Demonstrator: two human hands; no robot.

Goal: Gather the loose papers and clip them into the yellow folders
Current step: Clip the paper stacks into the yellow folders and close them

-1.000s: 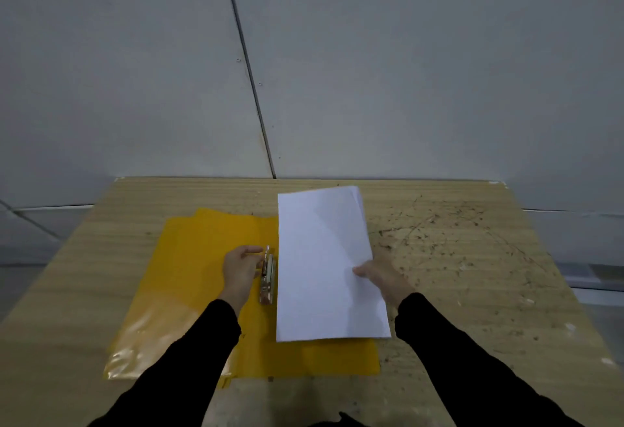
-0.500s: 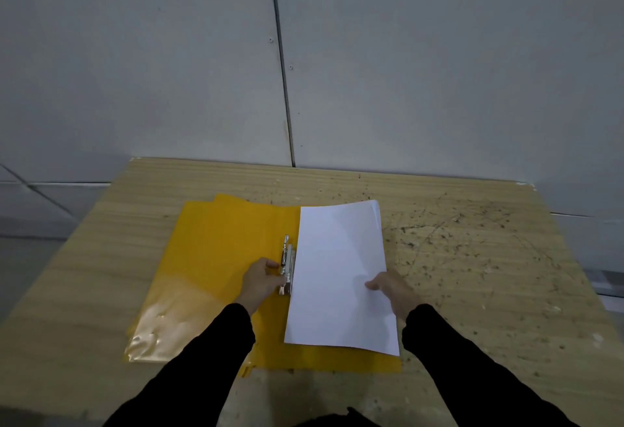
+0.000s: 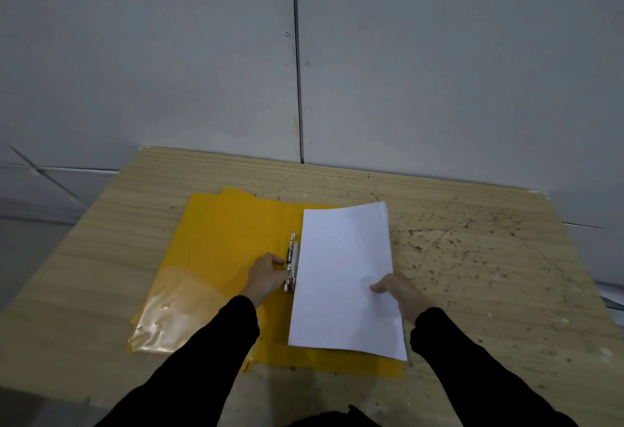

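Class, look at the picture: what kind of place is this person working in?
Probably a plain workroom or workshop: a scratched, stained wooden table against bare grey wall panels, with only a yellow folder and papers on it.

I see long black sleeves on both my arms, ending at the wrists; my left hand [image 3: 266, 276] and right hand [image 3: 401, 295] are bare.

yellow folder [image 3: 229, 244]; white papers [image 3: 344, 278]; silver clip [image 3: 293, 259]; black sleeves [image 3: 216, 352]; pale wood-grain table [image 3: 472, 257]

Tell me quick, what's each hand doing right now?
Left hand: closed on the metal clip of the yellow folder.
Right hand: holding the white papers.
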